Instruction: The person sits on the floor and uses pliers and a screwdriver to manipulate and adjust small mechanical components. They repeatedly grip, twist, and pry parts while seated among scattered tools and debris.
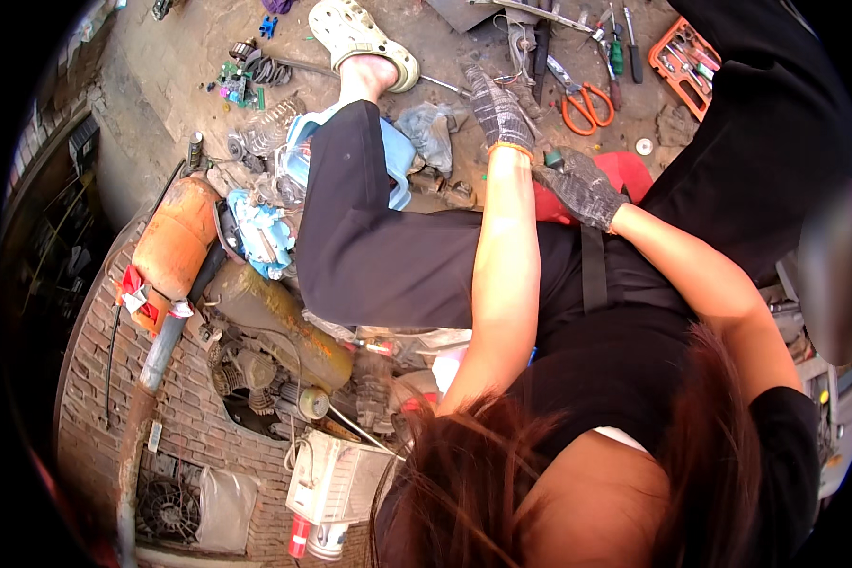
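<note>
Head camera view, looking down: a person's gloved left hand (502, 112) is pointing forward over littered ground (161, 114), its palm side facing out of sight, so whether it is gripping anything cannot be told. A thin metal rod (443, 86) is running from behind a pale clog (364, 43) to that hand's fingers, contact being unclear. The gloved right hand (587, 192) is resting just behind, fingers narrowing toward a dark green piece (554, 159); the glove is hiding its shape, and a firm hold cannot be confirmed. Below the right hand, a red object (625, 170) is showing only in part. Farther ahead, orange-handled scissors (590, 112) are lying near an orange toolbox (697, 107), which is sitting against a dark trouser leg (767, 114). At left, the other leg (346, 185) is masking part of a blue tub (400, 156), while an orange cylinder (176, 237) is lying beyond. Hair (473, 483) is covering much of the lower edge, and a blurred grey shape (835, 275) is crowding the right.
</note>
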{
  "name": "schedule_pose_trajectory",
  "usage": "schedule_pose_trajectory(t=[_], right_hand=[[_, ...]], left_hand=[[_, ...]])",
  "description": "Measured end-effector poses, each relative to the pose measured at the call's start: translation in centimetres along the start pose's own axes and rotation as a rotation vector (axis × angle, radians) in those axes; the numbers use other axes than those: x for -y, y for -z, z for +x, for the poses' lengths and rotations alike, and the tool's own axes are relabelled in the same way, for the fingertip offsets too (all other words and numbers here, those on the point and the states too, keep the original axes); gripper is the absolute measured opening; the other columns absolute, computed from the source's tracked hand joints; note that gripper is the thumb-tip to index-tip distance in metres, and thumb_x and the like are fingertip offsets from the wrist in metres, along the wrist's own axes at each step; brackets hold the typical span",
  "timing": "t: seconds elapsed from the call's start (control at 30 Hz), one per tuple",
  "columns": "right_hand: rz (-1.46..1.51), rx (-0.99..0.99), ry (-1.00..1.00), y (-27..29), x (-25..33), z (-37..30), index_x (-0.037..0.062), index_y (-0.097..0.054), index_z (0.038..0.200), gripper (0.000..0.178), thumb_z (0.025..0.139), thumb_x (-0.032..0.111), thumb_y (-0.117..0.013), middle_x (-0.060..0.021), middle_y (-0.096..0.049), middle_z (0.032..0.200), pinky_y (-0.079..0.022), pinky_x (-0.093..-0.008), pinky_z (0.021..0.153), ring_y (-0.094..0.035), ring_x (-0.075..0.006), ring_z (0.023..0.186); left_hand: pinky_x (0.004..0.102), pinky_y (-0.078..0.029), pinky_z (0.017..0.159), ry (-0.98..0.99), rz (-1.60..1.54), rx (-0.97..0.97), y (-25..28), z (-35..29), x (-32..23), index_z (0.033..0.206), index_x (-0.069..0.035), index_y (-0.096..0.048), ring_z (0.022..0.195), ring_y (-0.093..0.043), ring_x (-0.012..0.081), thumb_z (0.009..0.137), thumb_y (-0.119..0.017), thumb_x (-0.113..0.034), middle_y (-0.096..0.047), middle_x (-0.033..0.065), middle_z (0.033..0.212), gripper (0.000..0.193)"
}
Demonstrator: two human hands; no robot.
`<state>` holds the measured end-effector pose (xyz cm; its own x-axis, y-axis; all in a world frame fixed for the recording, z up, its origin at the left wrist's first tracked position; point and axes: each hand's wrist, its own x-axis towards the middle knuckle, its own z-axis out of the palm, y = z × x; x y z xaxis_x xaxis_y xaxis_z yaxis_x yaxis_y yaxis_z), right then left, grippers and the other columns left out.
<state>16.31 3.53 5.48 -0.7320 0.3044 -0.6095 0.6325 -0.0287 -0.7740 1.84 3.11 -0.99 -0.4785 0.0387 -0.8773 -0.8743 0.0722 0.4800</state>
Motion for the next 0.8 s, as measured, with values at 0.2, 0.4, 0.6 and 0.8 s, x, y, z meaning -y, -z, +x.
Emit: schedule_pose_trajectory(t=[0.2,0.4,0.6,0.8], right_hand=[[0.422,0.232,-0.232,2.0,1.3,-0.3,0.0025,-0.054,0.078,0.032,0.086,0.033,-0.055,-0.0091,-0.053,0.059,-0.039,-0.0293,0.046,-0.051,-0.014,0.048],[0.731,0.383,-0.37,2.2,0.7,0.0,0.0054,-0.054,0.076,0.029,0.087,0.032,-0.053,-0.0043,-0.051,0.057,-0.036,-0.0254,0.038,-0.047,-0.0124,0.042],[0.837,0.438,-0.335,1.3,-0.1,0.8,0.0042,-0.055,0.082,0.027,0.088,0.03,-0.052,-0.0041,-0.053,0.062,-0.045,-0.027,0.05,-0.052,-0.0136,0.052],[1.397,0.556,-0.433,2.3,2.1,0.8,0.0043,-0.055,0.085,0.02,0.086,0.024,-0.057,-0.0045,-0.054,0.071,-0.048,-0.0316,0.061,-0.055,-0.0162,0.066]], left_hand=[[0.0285,-0.041,0.044,0.169,-0.099,0.186,0.2,0.3,0.5,0.086,-0.009,-0.054,0.053,-0.049,0.0151,0.087,-0.046,-0.055,-0.054,0.0033,0.071,0.046],[0.0291,-0.04,0.039,0.181,-0.015,0.091,0.2,0.7,0.5,0.086,-0.012,-0.053,0.048,-0.048,0.0156,0.088,-0.045,-0.053,-0.054,0.0026,0.069,0.042],[0.0326,-0.048,0.046,0.249,0.121,0.035,0.3,-0.1,-1.5,0.095,-0.009,-0.055,0.056,-0.055,0.0196,0.089,-0.043,-0.052,-0.058,0.0073,0.076,0.045],[0.0389,-0.053,0.068,0.233,-0.156,0.428,1.4,-2.0,-2.6,0.097,-0.001,-0.058,0.073,-0.062,0.0265,0.09,-0.044,-0.042,-0.063,0.0141,0.088,0.044]])
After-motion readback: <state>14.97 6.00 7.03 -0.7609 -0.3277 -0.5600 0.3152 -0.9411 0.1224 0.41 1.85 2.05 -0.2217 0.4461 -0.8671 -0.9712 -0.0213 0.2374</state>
